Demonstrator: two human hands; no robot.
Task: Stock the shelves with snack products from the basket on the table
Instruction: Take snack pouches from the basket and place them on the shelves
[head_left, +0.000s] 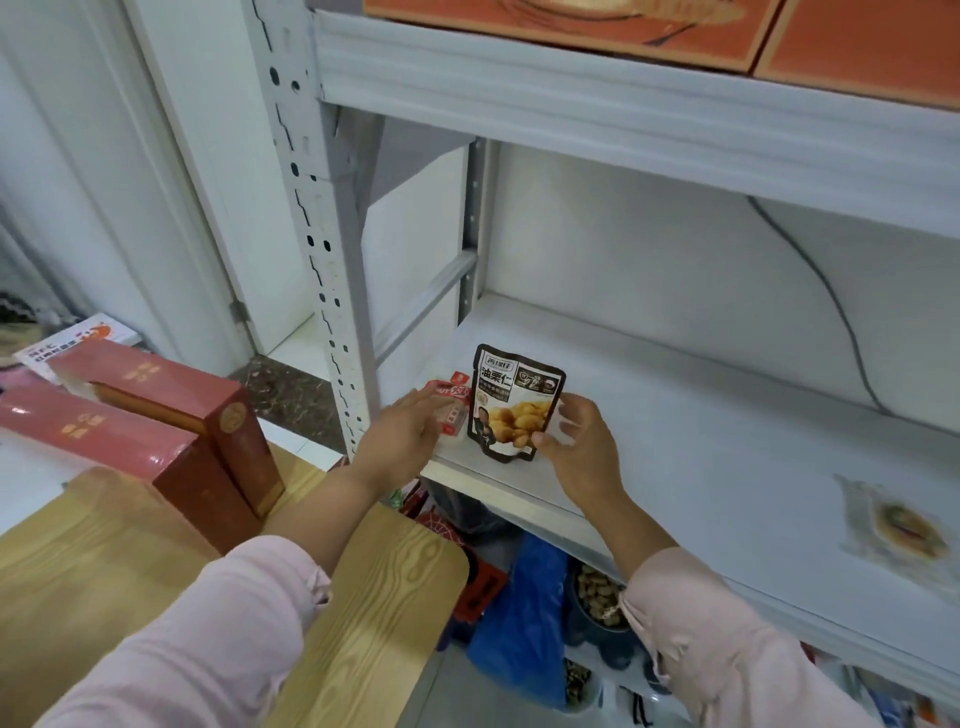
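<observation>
While the right hand (576, 441) pinches the lower corner of the pouch (514, 402), standing it upright between both hands on the shelf (701, 415), label outward, the left hand (410, 426) rests straight fingers on the small packet (454, 402), probably steadying it.

A single view, from a wide-angle camera worn on the person's head; it faces forward and down onto the white shelf (727, 441), which is near and fills the right half; the wooden table (363, 623) sits at lower left; the upper shelf (623, 104) crosses the top.
</observation>
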